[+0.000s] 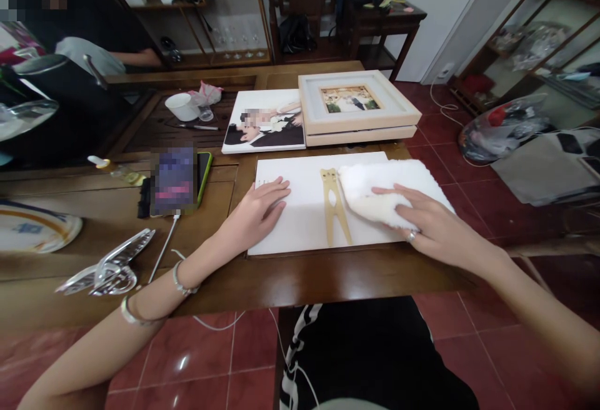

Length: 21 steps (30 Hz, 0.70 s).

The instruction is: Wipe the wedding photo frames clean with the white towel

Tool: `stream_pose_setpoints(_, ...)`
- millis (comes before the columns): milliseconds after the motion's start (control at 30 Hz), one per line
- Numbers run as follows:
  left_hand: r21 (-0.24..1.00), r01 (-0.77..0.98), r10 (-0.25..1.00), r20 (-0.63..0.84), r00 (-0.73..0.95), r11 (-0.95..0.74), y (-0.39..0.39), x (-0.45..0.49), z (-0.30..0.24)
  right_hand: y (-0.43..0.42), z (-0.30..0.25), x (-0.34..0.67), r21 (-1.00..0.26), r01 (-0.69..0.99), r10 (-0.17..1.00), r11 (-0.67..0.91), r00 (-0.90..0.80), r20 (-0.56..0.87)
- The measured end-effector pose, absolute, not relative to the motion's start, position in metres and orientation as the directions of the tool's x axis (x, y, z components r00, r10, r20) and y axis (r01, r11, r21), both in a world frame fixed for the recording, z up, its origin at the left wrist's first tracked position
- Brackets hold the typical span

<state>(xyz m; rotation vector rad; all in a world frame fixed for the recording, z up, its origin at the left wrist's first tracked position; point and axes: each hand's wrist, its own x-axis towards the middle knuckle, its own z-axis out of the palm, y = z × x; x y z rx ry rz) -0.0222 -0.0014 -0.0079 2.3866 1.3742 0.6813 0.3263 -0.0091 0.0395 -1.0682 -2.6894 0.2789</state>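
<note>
In the head view I have both hands out over the counter [304, 277]. My left hand [260, 211] lies palm down with its fingers spread, on the left part of the white board [295, 232]. My right hand [429, 225] has its fingers curled over a fluffy white cloth [375, 185], a fold of it caught in the grip; a ring sits on one finger. The cloth rests on the board's right part and covers some of it. Between the hands, also on the board, I see a pale cat-shaped piece [334, 210] with two long legs, just beside the cloth's left edge.

Behind the board, a photo panel [276, 139] lies beside a pale frame [360, 120]. Further left I make out a phone [174, 179] with a white cable [164, 247], a dropper bottle [122, 174], a shiny silver thing [112, 269] and a cup [180, 108]. Across the counter, at upper left, is a person in a dark top [100, 19].
</note>
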Motion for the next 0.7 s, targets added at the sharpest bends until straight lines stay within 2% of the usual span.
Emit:
stream_pose_setpoints(167,0.476,0.729,0.871,0.250,0.424,-0.492,-0.001,-0.022,-0.007,0.050,0.026,0.327,-0.216,0.606,0.642,0.766,-0.737,0.211)
stream_pose_setpoints(333,0.468,0.736,0.872,0.242,0.425,-0.489,-0.001,-0.021,-0.007,0.082,0.015,0.323,-0.172,0.648,0.667,0.742,-0.686,0.291)
stream_pose_setpoints(533,0.470,0.730,0.868,0.251,0.428,-0.496,-0.001,-0.022,-0.008,0.059,0.016,0.321,-0.225,0.598,0.638,0.769,-0.697,0.327)
stream_pose_setpoints(700,0.467,0.732,0.868,0.247,0.431,-0.496,-0.001,-0.022,-0.008,0.015,0.022,0.331,-0.296,0.560,0.632,0.774,-0.715,0.299)
